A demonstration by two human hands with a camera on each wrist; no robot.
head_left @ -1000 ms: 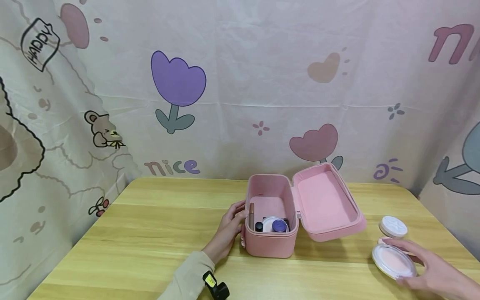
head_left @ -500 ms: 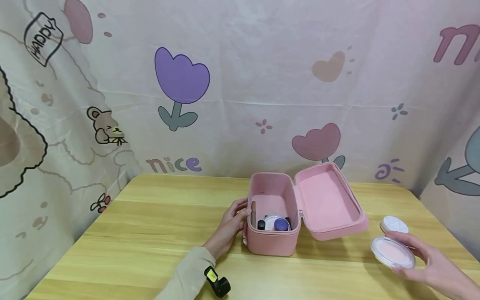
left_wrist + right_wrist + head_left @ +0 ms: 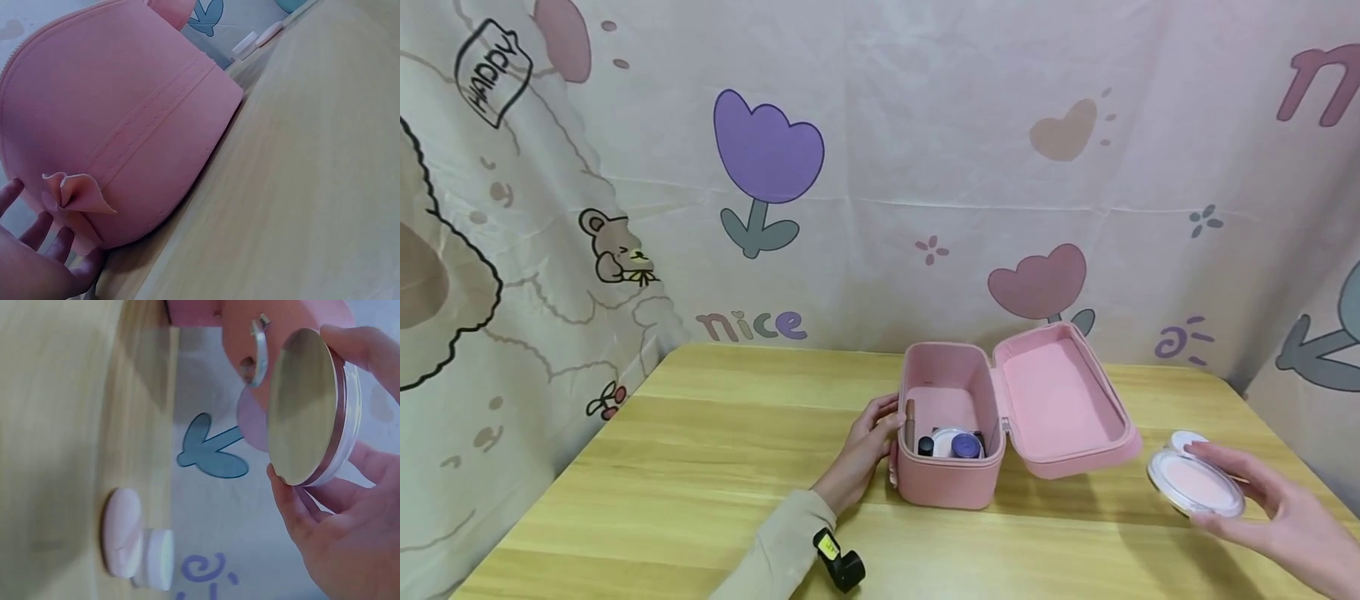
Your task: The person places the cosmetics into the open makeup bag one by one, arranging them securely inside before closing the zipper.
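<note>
My right hand [image 3: 1277,504] pinches a round powder compact [image 3: 1197,483] between thumb and fingers, above the table's right side. In the right wrist view, the compact's shiny, mirror-like underside [image 3: 303,406] faces the camera. My left hand [image 3: 865,454] rests its fingers against the left side of an open pink makeup case [image 3: 947,486]. In the left wrist view, those fingers [image 3: 59,244] touch the case beside a small pink bow [image 3: 81,192]. Inside the case lie a slim brown tube [image 3: 910,427], a black-capped item [image 3: 926,447], a purple-lidded jar [image 3: 966,446] and a white round item.
The case's lid [image 3: 1063,400] hangs open to the right. Behind the compact stands a white round container [image 3: 1186,439], partly covered; the right wrist view shows a pale pink rounded pad [image 3: 122,531] beside it. A patterned cloth [image 3: 880,167] hangs behind the wooden table [image 3: 760,400].
My right hand has lifted the compact off the table area and moved it slightly back, so it now partly covers the white container. My left hand stays at the case.
</note>
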